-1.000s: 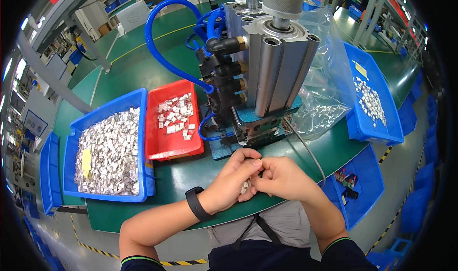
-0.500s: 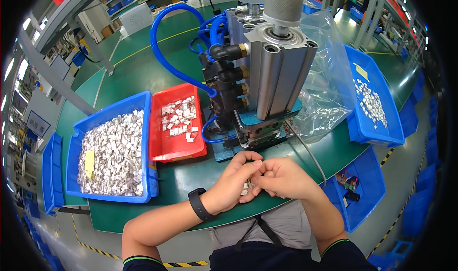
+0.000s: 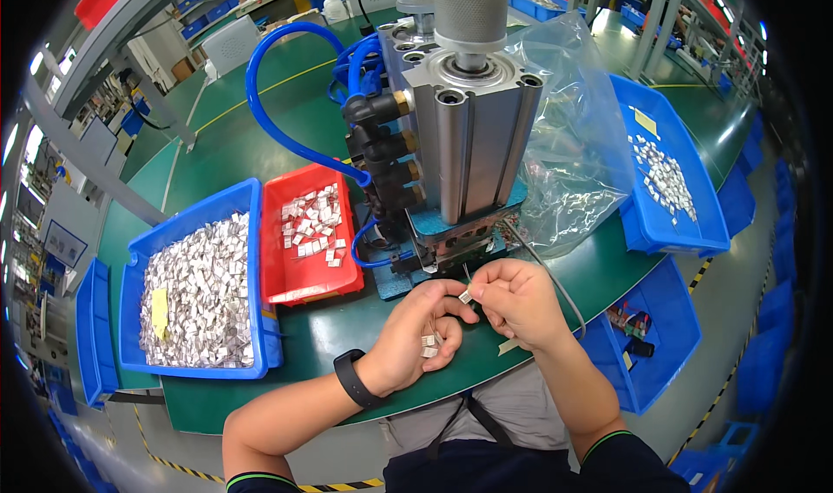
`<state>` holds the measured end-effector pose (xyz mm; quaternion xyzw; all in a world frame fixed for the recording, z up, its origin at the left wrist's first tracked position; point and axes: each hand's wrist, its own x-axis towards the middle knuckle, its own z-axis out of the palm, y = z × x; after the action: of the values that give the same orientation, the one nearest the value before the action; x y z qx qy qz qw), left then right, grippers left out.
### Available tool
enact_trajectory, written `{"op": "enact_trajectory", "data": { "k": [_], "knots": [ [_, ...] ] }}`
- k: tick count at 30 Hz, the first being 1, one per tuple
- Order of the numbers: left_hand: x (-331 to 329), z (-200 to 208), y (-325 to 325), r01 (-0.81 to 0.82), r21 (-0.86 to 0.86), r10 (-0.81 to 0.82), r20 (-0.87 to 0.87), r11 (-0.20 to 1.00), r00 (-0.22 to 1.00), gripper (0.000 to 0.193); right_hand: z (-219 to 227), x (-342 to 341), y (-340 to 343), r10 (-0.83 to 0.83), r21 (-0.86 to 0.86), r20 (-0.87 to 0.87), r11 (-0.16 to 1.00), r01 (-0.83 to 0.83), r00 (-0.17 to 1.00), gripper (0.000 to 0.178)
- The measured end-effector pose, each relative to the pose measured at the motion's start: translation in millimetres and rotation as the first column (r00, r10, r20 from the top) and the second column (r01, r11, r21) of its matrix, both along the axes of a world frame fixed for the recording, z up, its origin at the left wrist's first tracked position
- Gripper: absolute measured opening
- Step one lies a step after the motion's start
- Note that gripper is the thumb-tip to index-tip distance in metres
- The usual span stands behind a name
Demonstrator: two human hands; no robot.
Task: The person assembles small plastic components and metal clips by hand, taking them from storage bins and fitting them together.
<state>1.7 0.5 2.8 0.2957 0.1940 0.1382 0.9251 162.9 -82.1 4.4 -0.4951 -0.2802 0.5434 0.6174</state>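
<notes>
Green table edge [image 3: 347,397]: both hands [image 3: 468,311] pinch a small metal piece [image 3: 465,296].

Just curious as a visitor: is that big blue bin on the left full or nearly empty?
Nearly full. The big blue bin holds a heap of small silvery pieces covering its floor almost wall to wall.

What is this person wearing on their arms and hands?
Both hands are bare, no gloves. The left hand has a black band round its wrist; the right hand has none. Dark sleeves with a thin green edge stripe end above the elbows.
</notes>
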Motion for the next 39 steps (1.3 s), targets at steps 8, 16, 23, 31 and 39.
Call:
{"op": "enact_trajectory", "data": {
  "k": [8, 16, 23, 31, 39],
  "knots": [
    [-1, -6, -8, -0.141, 0.181, 0.154, -0.057, 0.973, 0.986, 0.014, -3, -5, 0, 0.021, 0.056, 0.022, 0.998, -0.022, 1.0, 0.012],
    [-1, -5, -10, -0.171, 0.187, 0.178, -0.021, 0.967, 0.984, 0.013, 0, -10, 5, -0.038, 0.043, 0.064, 0.998, 0.035, 0.997, 0.019],
    [-1, -5, -7, -0.122, 0.141, 0.125, -0.017, 0.982, 0.992, 0.013, 1, -5, 11, -0.096, 0.033, 0.003, 0.995, 0.095, 0.995, 0.02],
    [0, -2, -6, -0.116, 0.149, 0.126, -0.06, 0.982, 0.99, 0.01, 3, -4, 13, -0.093, 0.0, -0.052, 0.996, 0.094, 0.994, 0.022],
    [1, -3, -5, -0.109, 0.147, 0.121, -0.07, 0.983, 0.99, 0.011, 2, -4, 14, -0.104, 0.01, -0.079, 0.994, 0.105, 0.991, 0.018]
  ]
}}
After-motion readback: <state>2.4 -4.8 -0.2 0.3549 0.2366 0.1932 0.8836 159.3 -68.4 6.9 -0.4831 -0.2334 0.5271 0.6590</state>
